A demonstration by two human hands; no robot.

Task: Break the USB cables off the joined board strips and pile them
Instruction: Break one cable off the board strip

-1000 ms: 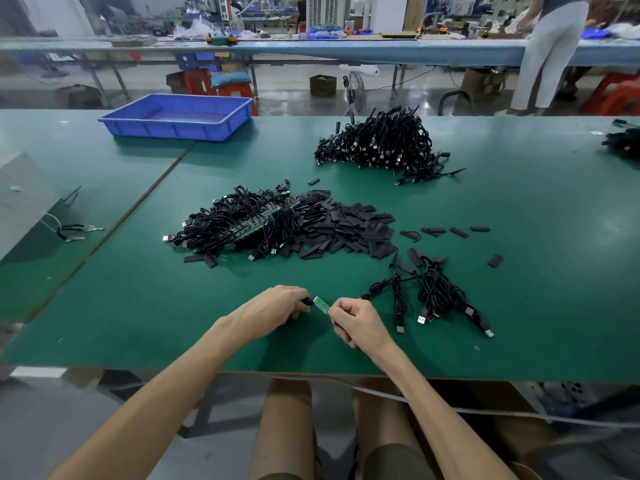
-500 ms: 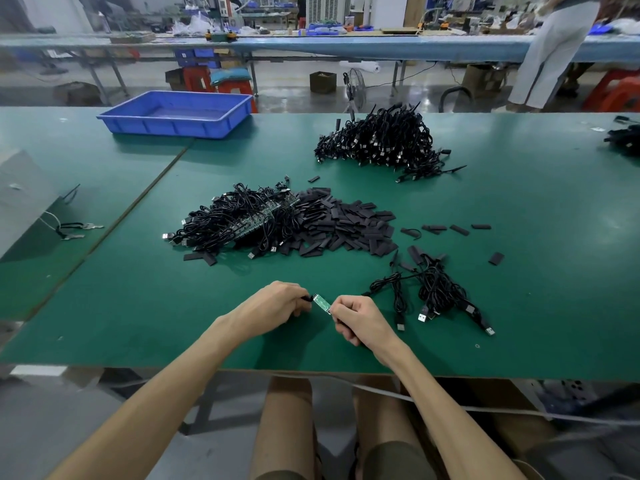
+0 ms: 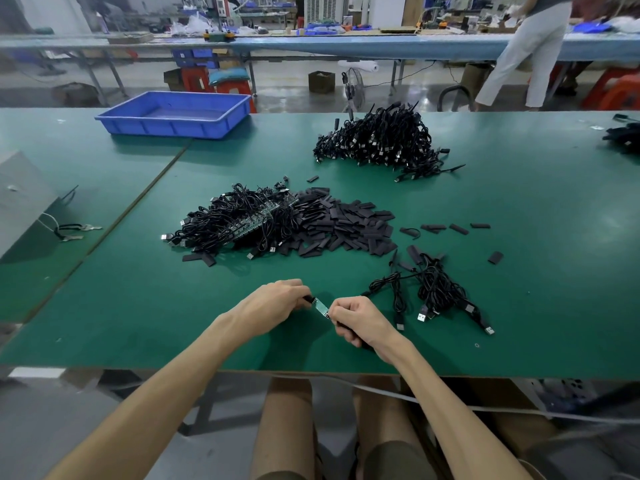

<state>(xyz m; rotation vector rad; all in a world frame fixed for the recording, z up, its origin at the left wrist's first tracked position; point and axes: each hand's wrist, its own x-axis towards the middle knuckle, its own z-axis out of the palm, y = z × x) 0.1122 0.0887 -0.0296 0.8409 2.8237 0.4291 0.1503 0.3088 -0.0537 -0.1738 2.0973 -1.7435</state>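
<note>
Left grip (image 3: 273, 306): fingers curled, pinching the black end of a small green board strip (image 3: 321, 308), lower centre of the frame
Right grip (image 3: 360, 322): curled round the strip's other end, with what looks like a black cable tucked in the palm
Step in hand: probably snapping the joint; hold close on both sides of the seam and bend sharply, sparing the cable
Freed cables (image 3: 440, 296): small loose pile just right of the hands, the likely drop spot
Joined strips (image 3: 242, 220): tangled heap at mid-frame, touching a heap of black sleeves (image 3: 346, 226)
Large cable pile (image 3: 381, 140): upper centre, well apart
Desk (image 3: 536, 237): green, with a blue tray (image 3: 173, 124) at upper left
</note>
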